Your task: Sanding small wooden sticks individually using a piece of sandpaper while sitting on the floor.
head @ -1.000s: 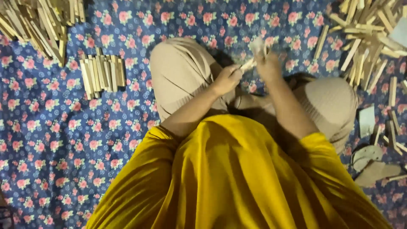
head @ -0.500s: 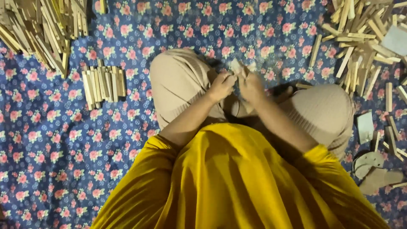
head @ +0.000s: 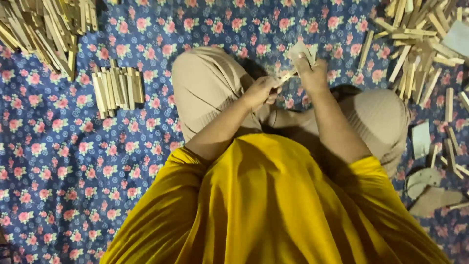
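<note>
Nearest cam, 6 o'clock: yellow garment (head: pixel 273 205) fills lower frame, both forearms run out from it toward 12.

Mid-frame: person sits cross-legged, beige trousers (head: pixel 205 93), knees at 10 and 3 o'clock.

Left hand (head: pixel 261 92) just left of centre, fingers curled tight round one end of a thin wooden stick (head: pixel 285 77). Stick angles up-right into right hand (head: pixel 311 73), at 12-1 o'clock. Right hand fingers pinch a pale sandpaper-like sheet (head: pixel 300 50) wrapped over the stick's far end; sheet pokes up above knuckles. Both hands clenched on their item, held above the lap gap between knees, wrists bent inward, elbows tucked. Can't tell how far the stick goes inside the fold.

Risks, my read:
- stick is thin, held at both ends; too much squeeze or bend could snap it.
- sheet held by fingertips only; could slip off the end, and fingertips would rub bare wood, splinter chance.
- hands work over the lap; a dropped stick would land in trouser folds, hard to find.

Farther out, on the blue floral cloth (head: pixel 63 161): small neat row of sticks (head: pixel 117 88) at 10 o'clock, well apart from hands. Big loose heap of sticks (head: pixel 44 29) at 11, top-left corner. Another loose heap (head: pixel 420 44) at 1-2 o'clock, near right knee. Pale flat scraps (head: pixel 430 188) at 3-4 o'clock, kind unclear.
</note>
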